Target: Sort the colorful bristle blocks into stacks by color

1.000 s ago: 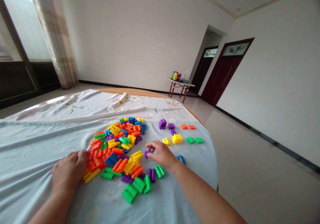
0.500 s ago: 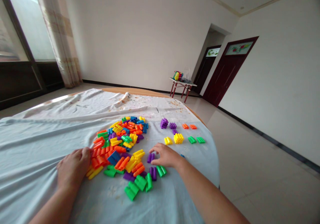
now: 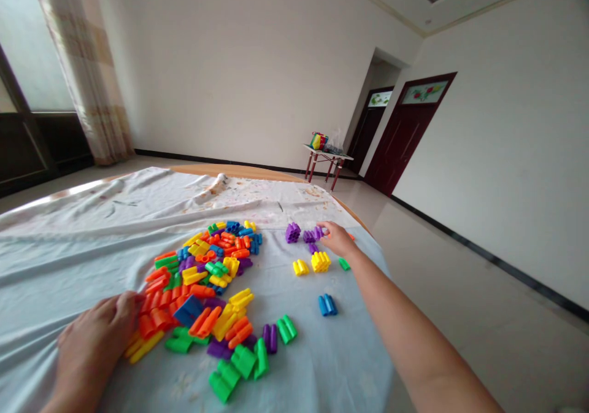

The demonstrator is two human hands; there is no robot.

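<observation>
My right hand (image 3: 339, 239) reaches to the far right of the table, its fingertips closed on a purple toy block (image 3: 318, 232) made of joined tubes. Beside that block are a purple cluster (image 3: 292, 233) and another purple piece (image 3: 308, 237). Nearer me sit a yellow cluster (image 3: 321, 262) and a smaller yellow piece (image 3: 300, 268). My left hand (image 3: 99, 339) rests on the cloth, fingers loosely extended against the left edge of a mixed pile, next to orange blocks (image 3: 161, 319). No block shows in it.
Green blocks (image 3: 243, 361) lie at the pile's front, with a purple block (image 3: 270, 339) near them. A blue block (image 3: 327, 305) stands apart on the right. The wrinkled cloth (image 3: 175, 201) covers the table. A small side table (image 3: 327, 152) with bags is by the far wall.
My right hand has moved away to the far right, carrying the purple block from beside the pile to the purple pieces. My left hand stays at the pile. The view has shifted slightly right.
</observation>
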